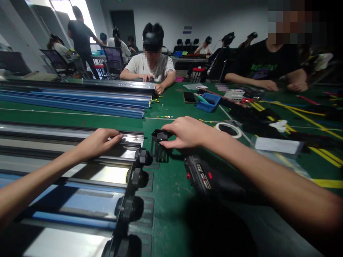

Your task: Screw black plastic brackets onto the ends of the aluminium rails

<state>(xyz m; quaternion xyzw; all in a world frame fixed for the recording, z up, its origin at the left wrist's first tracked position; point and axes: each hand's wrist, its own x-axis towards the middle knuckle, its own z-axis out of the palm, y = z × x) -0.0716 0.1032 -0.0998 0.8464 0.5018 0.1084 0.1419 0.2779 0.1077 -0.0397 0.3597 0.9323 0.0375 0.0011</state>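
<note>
My right hand (184,132) pinches a black end cap (162,136) with a round knob, held just past the end of the farthest metal profile in the near row. On that profile (131,138) rests my left hand (100,142), thumb and fingers near its end; the fingertips are partly hidden. Nearer to me, several profiles carry black end caps (138,177) with round knobs and flat slotted plates. A black power screwdriver (199,173) with red buttons lies on the green table, below my right forearm.
Blue profiles (107,103) lie across the table's far side, where a person (150,66) works. A blue tray (208,102), a phone (189,97), a white tape roll (228,130) and a white box (278,145) stand to the right. Another person (265,66) sits at far right.
</note>
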